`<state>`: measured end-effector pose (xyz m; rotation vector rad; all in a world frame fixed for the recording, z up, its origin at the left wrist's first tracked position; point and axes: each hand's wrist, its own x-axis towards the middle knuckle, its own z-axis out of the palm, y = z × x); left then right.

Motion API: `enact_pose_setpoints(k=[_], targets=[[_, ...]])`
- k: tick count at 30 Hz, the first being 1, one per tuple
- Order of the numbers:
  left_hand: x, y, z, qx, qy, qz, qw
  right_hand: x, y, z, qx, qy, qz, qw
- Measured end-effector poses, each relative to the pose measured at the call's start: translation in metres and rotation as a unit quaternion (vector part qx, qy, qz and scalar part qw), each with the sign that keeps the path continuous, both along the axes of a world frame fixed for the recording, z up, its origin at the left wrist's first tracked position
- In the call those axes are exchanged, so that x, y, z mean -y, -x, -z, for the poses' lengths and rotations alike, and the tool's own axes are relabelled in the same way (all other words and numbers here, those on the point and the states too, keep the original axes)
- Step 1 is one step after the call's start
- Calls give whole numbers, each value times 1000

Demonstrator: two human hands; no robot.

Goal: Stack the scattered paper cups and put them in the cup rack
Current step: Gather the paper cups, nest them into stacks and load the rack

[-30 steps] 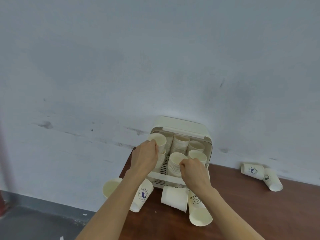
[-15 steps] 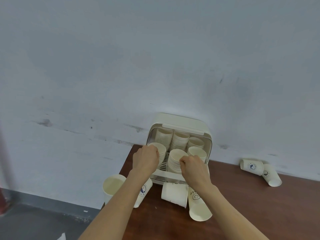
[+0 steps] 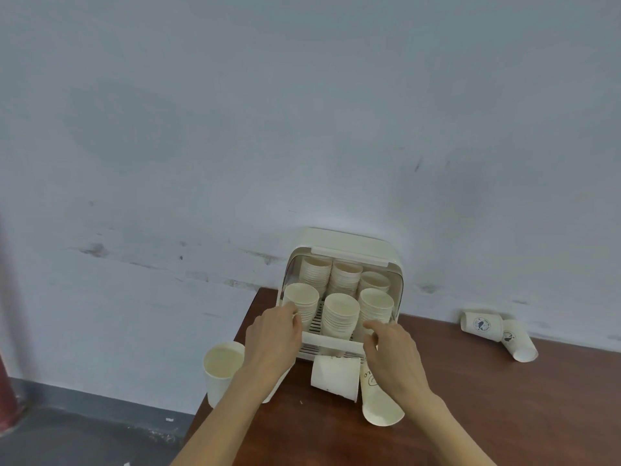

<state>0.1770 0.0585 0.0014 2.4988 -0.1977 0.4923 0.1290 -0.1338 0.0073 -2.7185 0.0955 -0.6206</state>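
The cream cup rack stands open against the wall, with several stacks of paper cups inside. My left hand curls its fingers round the lower side of the front-left stack. My right hand hovers with fingers apart in front of the front-right stack, holding nothing. The front-middle stack stands free between my hands. Two loose cups lie on their sides just in front of the rack, one plain, one printed.
An upright cup stands at the left edge of the brown table. Another cup is mostly hidden under my left forearm. Two printed cups lie at the right by the wall. Floor drops off to the left.
My left hand lowered the front-left stack into the rack and slid down its side. My right hand let go of the middle stack and drew back to the right, opening.
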Motion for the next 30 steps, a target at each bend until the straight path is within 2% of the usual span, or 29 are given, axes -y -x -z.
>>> enact_pose_setpoints(k=[7,16,30], targets=[[-2,36,-6,15,32,18,999,7,50,5,14,-63,7,998],[-6,87,-5,31,53,28,998,10,93,24,9,-84,16,996],[-44,102,23,-43,8,-68,997,-22,90,36,-15,-92,-9,996]])
